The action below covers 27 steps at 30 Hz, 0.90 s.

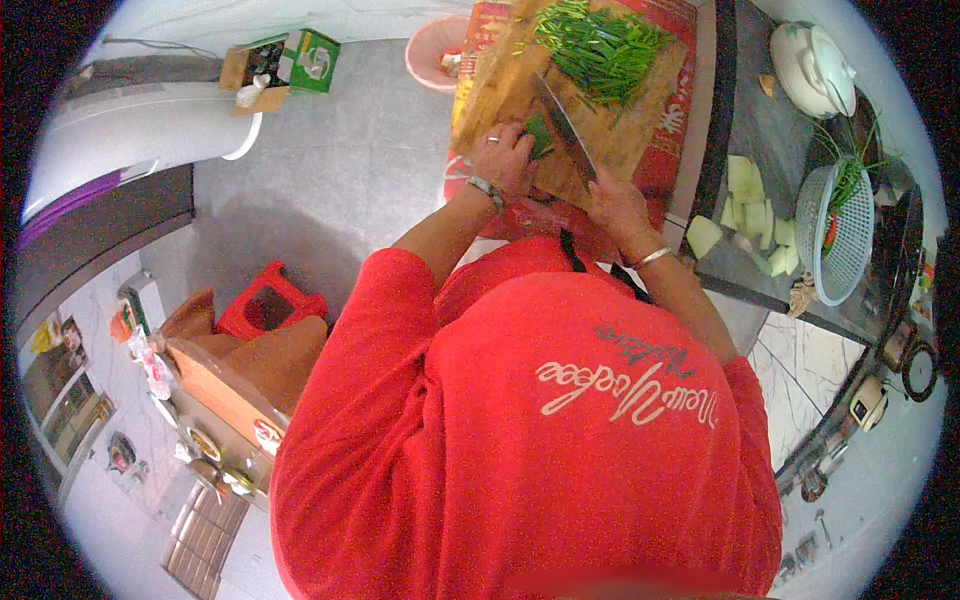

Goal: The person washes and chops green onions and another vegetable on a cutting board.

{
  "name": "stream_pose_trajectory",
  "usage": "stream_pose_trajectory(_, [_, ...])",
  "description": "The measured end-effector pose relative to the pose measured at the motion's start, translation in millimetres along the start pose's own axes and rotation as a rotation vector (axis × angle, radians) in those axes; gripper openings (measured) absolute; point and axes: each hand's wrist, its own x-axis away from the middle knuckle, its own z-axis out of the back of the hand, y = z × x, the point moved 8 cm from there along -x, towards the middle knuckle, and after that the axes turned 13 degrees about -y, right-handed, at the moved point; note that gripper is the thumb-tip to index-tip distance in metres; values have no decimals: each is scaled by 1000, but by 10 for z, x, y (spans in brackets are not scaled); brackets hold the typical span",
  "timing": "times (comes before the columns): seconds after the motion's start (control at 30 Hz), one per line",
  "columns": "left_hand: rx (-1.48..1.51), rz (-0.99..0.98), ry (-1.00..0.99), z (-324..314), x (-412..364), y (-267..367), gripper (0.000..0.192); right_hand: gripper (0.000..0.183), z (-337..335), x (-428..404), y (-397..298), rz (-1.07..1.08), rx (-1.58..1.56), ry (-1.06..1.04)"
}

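My right hand (619, 206) is closed around the handle of a kitchen knife, whose dark blade (568, 129) slants up and left across a wooden cutting board (499, 71). On the blade's left side, my left hand (504, 159) presses a small bundle of green leaves (538, 136) against the board, fingers bent over it. Beyond the blade, a pile of cut green stalks (611, 56), possibly garlic chives, covers the board's far part. Under the board lies a red printed covering (660, 169).
To the right, a dark countertop (765, 97) carries pale green vegetable chunks (746, 202), a plastic colander (844, 247) with greens and red peppers, and a lidded white tureen (810, 71). A pink bin (427, 56), an opened green carton (311, 64) and a red stool (307, 304) are leftward.
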Motion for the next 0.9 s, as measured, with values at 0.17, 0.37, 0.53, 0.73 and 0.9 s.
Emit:
stream_pose_trajectory(0.17, [64,-18,20,-105,-41,-78,37,33,-5,14,0,-57,101,-28])
stream_pose_trajectory(0.37, [165,-16,-85,-98,-91,-84,35,27,-60,28,-26,-63,200,-62])
stream_pose_trajectory(0.53, [89,-11,-69,3,-118,-15,35,26,-177,-47,-72,26,232,-84])
stream_pose_trajectory(0.73, [237,-105,151,86,-24,-45,33,20,-114,-22,-258,41,194,-65])
stream_pose_trajectory(0.9, [71,-144,9,-19,-157,-37,30,20,4,-88,-341,34,200,-132])
